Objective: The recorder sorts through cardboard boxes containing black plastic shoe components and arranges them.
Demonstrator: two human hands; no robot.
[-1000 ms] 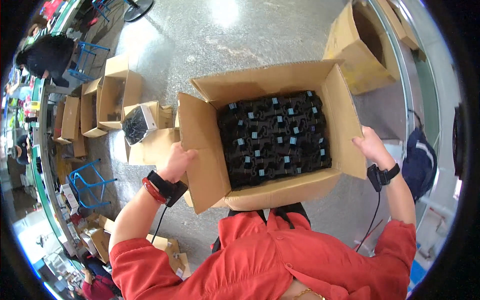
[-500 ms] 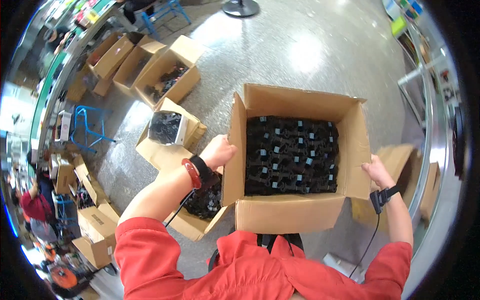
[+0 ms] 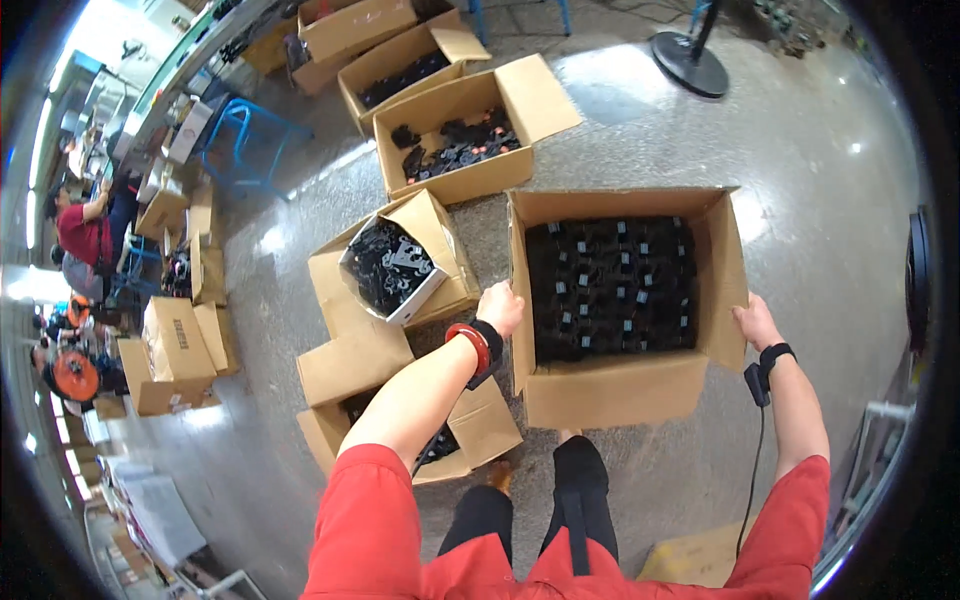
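Observation:
An open cardboard box (image 3: pixel 612 398) is held out in front of me, its mouth facing up. Rows of small black parts with pale blue tags (image 3: pixel 612 285) fill it. My left hand (image 3: pixel 500 309) grips the left side wall near its edge, fingers closed round the cardboard. On the opposite side, my right hand (image 3: pixel 757 322) clasps the right wall, its fingers partly hidden by the board. Both wrists wear black straps; a red bangle (image 3: pixel 470 345) sits beside the left one.
Left of the held box stand a box with a white tray of black parts (image 3: pixel 392 265) and a partly hidden open box (image 3: pixel 487 425). Farther off are a large box of black parts (image 3: pixel 455 150), a blue stool (image 3: pixel 245 150) and a round black stand base (image 3: pixel 690 65). A person (image 3: pixel 85 230) sits far left.
My view has swung round to the right, so floor boxes appear farther right and nearer. The box stays in both hands. My legs now show below it.

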